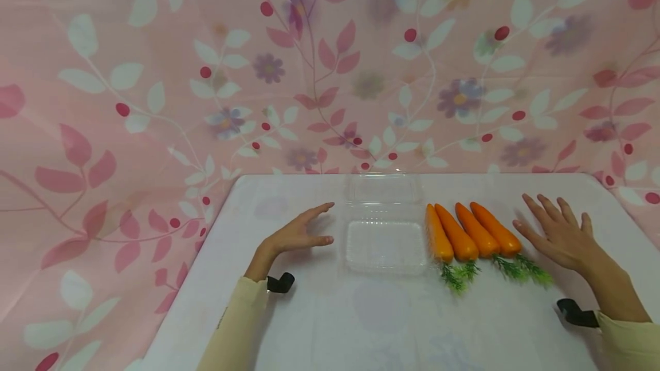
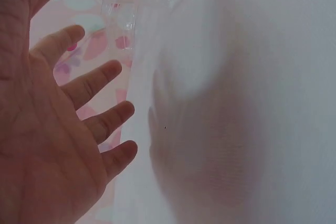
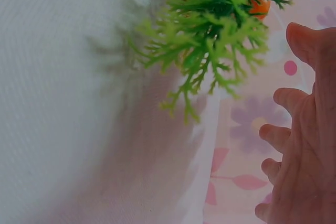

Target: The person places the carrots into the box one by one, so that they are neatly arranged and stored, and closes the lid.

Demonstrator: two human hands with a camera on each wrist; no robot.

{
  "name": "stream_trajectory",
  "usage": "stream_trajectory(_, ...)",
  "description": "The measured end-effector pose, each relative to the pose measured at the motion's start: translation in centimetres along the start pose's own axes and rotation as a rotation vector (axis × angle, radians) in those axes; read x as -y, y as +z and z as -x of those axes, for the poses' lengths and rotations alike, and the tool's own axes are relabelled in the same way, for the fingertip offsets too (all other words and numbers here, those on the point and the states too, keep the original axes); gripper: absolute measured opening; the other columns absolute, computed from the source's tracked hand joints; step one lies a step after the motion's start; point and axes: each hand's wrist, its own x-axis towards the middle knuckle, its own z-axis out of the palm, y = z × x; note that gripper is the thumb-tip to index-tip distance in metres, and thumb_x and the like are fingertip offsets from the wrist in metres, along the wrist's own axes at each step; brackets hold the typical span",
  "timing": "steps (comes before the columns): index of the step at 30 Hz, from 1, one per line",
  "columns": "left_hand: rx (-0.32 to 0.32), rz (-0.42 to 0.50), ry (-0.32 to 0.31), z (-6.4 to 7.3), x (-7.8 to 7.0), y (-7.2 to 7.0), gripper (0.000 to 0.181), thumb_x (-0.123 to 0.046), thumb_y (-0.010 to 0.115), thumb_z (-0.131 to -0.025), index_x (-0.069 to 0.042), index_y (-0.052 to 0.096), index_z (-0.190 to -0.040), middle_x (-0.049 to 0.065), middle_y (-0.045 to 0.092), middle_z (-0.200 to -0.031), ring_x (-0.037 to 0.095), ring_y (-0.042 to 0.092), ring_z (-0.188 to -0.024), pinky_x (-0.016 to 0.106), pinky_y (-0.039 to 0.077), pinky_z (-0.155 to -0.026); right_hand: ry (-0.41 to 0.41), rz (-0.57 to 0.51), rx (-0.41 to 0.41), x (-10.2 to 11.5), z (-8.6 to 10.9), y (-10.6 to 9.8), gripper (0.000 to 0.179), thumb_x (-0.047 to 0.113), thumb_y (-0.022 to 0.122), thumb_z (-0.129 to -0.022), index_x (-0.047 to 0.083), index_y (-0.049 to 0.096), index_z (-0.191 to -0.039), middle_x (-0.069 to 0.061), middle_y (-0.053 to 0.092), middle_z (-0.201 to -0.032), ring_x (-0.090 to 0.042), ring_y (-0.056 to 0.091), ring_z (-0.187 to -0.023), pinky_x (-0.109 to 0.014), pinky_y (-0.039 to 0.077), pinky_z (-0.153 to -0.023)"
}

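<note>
To the left of a clear plastic clamshell container [image 1: 387, 245], my left hand [image 1: 296, 233] hovers with thumb and fingers apart, holding nothing. The container stands with its lid [image 1: 384, 189] folded back toward the wall. Several orange carrots [image 1: 486, 231] with green leafy tops [image 1: 521, 269] lie side by side at its right, tips pointing away from me. Just right of the carrots is my right hand [image 1: 562, 239], fingers spread and nothing in it. In the right wrist view, the leafy tops [image 3: 210, 30] show close to that hand. The left wrist view shows the left palm [image 2: 47, 140] with fingers extended.
A white cloth covers the table [image 1: 371, 325]. Behind it hangs a pink floral curtain [image 1: 319, 73], which also runs down the left side. Black wrist mounts [image 1: 281, 283] sit on both forearms.
</note>
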Motion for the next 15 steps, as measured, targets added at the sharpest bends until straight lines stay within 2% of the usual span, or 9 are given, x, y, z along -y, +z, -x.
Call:
stream_trajectory(5,0.039,0.038,0.01,0.1,-0.7,0.1,0.089,-0.049,0.078,-0.082,-0.029,0.032,-0.156,-0.012,0.029,-0.157,0.02,0.022,-0.146,0.057,0.023,-0.113,-0.001,-0.005,0.002,0.1,0.0,0.0,0.084,0.053,0.047,-0.099,0.015,0.003,-0.159,-0.034,0.008,-0.156,-0.06,-0.01,-0.138,-0.076,-0.019,-0.096)
stream_trajectory(12,0.062,0.06,0.014,-0.1,-1.1,0.4,0.085,-0.04,0.081,-0.082,-0.039,0.033,-0.152,0.002,0.041,-0.153,0.028,0.029,-0.143,0.06,0.025,-0.111,0.004,-0.005,0.011,0.1,0.1,0.0,0.084,0.053,0.047,-0.099,0.014,0.003,-0.159,-0.035,0.009,-0.155,-0.06,-0.009,-0.137,-0.077,-0.017,-0.096)
stream_trajectory(15,0.076,0.068,0.023,-0.3,-1.2,0.6,0.086,-0.033,0.082,-0.082,-0.037,0.032,-0.152,0.008,0.04,-0.153,0.03,0.027,-0.144,0.061,0.023,-0.111,0.002,0.001,0.005,0.1,0.2,-0.1,0.083,0.052,0.047,-0.099,0.013,0.004,-0.159,-0.035,0.009,-0.155,-0.06,-0.009,-0.137,-0.078,-0.016,-0.096)
